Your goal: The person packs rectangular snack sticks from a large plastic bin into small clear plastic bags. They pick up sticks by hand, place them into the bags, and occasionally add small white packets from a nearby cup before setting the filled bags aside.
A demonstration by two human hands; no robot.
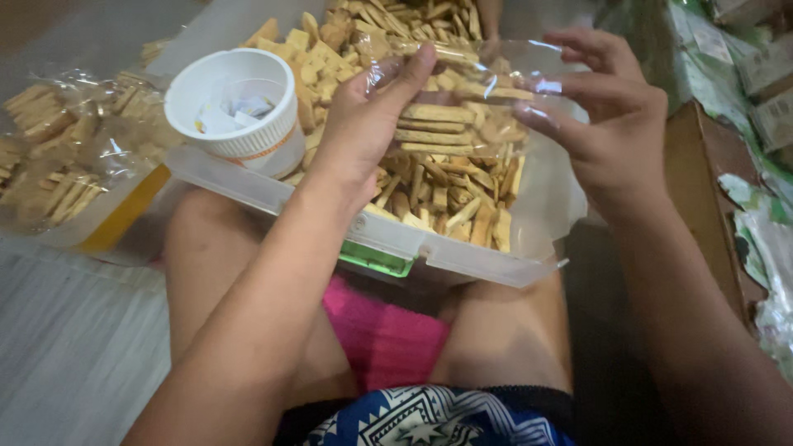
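Head view: left hand [363,124] and right hand [607,124] pinch clear plastic bag [462,107] of biscuit sticks between curled fingers, above clear tub [462,256] of sticks on lap; white cup [235,103] at tub's left corner; filled packets [58,157] lie left.

The scene is being lit softly and rather dimly, with warm light falling from above. Bright glare is being thrown off the clear crinkled plastic bag [471,99] held between the hands, and weaker glints are being picked up on the filled transparent packets [66,157] at the left. The round white plastic cup [235,103] is being rendered brightest. Deep shadow is being cast under the translucent plastic tub [462,256] and along the right side. The edges are being blurred, and fine detail is being smeared.
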